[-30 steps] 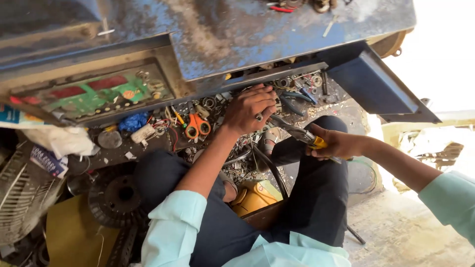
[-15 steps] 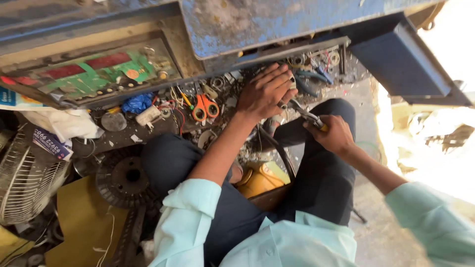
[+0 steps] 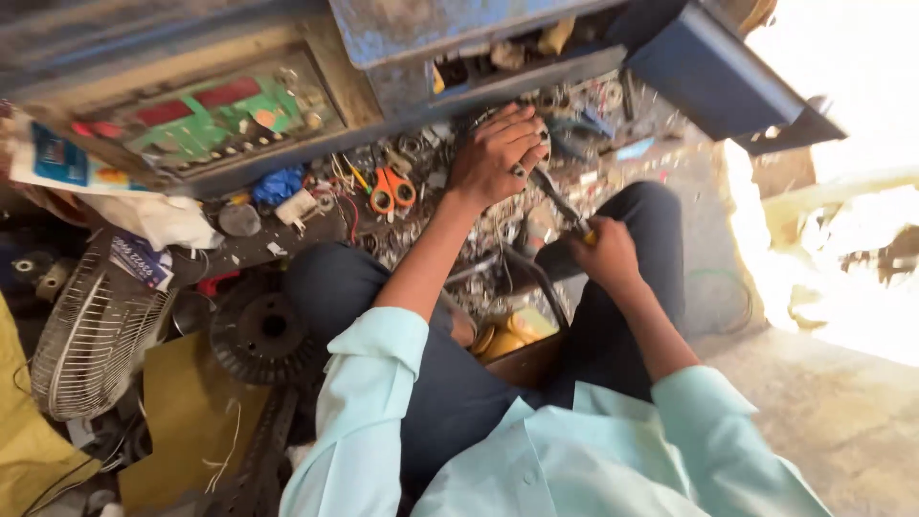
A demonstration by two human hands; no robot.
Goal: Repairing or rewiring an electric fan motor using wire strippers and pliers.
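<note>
- Since the earlier frames the view has swung: the hands now sit higher and nearer the middle, and the right hand has drawn closer to the left hand.
- The left hand is curled, fingers bent down onto the small metal parts at the edge of the blue cabinet; what it pinches, if anything, I cannot tell.
- The right hand is closed in a fist around the yellow handle of a screwdriver.
- The screwdriver's dark shaft runs up and left from the right fist to the left hand's fingertips, its tip hidden beneath them.
- It looks slim and dark, with only a bit of yellow grip showing at the fist.
- Just left of the left hand lie orange-handled scissors among loose wires.
- Farther left, a green circuit board sits in a tray.
- Bottom left, a wire fan guard and a black ribbed disc lie on the floor.
</note>
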